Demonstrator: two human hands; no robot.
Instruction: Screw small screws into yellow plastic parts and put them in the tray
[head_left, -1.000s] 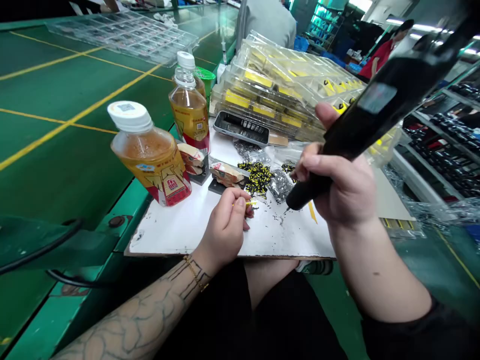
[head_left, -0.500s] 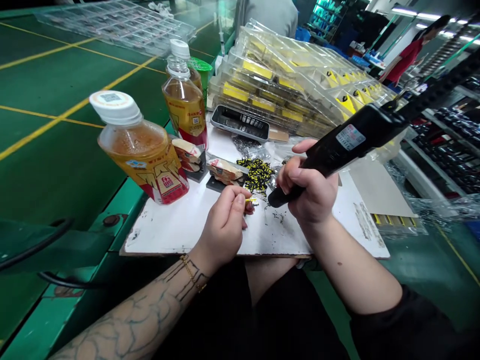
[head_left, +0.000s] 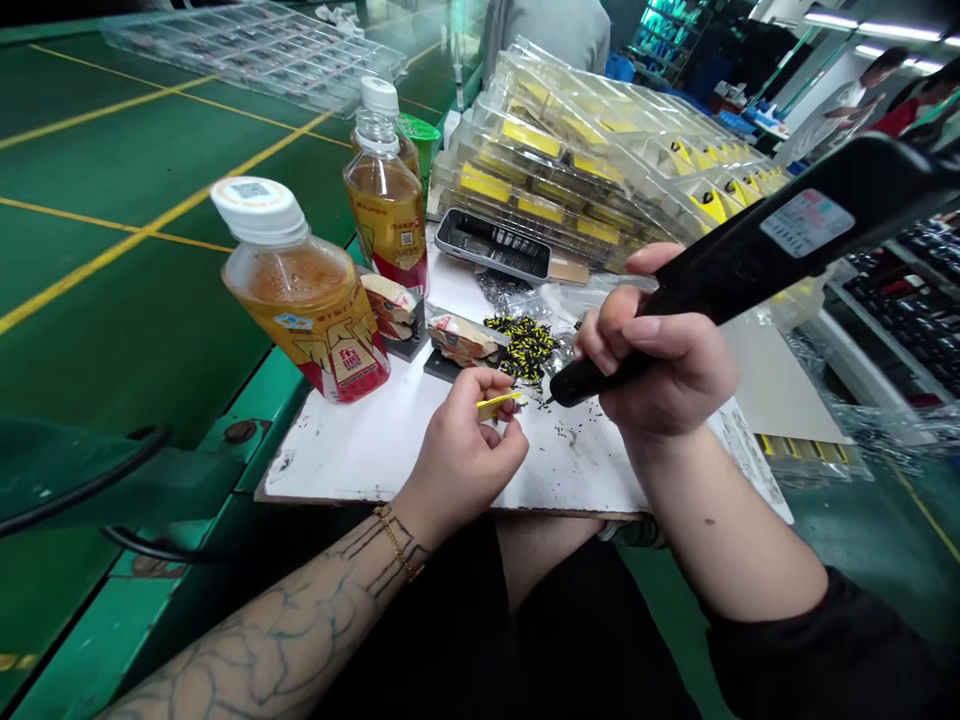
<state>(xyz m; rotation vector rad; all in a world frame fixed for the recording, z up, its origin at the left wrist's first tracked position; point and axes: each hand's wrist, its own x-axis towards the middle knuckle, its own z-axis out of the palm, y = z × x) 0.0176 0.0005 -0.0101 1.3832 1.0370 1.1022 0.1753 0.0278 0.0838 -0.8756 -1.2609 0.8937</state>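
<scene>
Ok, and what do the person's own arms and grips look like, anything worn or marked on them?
The left arm has a line tattoo, curved on the forearm and angular near the wrist, plus a thin gold bracelet. The right arm shows a small spot and a black sleeve. The left grip and right grip are ungloved.

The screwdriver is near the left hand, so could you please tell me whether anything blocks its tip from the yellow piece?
Nothing visible does: open space parts the tip of the screwdriver from the yellow piece; the black-and-yellow pile lies farther back.
</scene>
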